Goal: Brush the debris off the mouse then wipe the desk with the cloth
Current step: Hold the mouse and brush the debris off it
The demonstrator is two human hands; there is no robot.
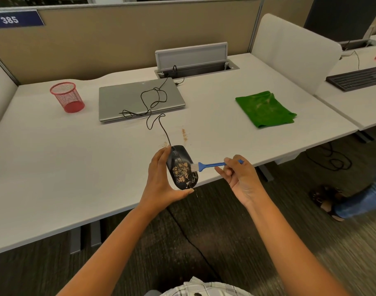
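My left hand (161, 180) grips a black wired mouse (181, 166), lifted at the desk's front edge and tilted toward me. Tan debris (182, 170) covers the mouse's back. My right hand (238, 176) pinches the handle of a small blue brush (210, 165); its white bristles touch the mouse's right side. More tan crumbs (184, 134) lie on the white desk (65, 167) just beyond the mouse. A green cloth (265, 108) lies flat on the desk at the right, apart from both hands.
A closed grey laptop (140, 101) sits behind, with the mouse cord (153, 105) looped over it. A red mesh cup (67, 97) stands at the left. An open cable tray (195, 65) is at the back. A keyboard (356, 79) lies on the neighbouring desk; another person's foot (327, 199) is at the right.
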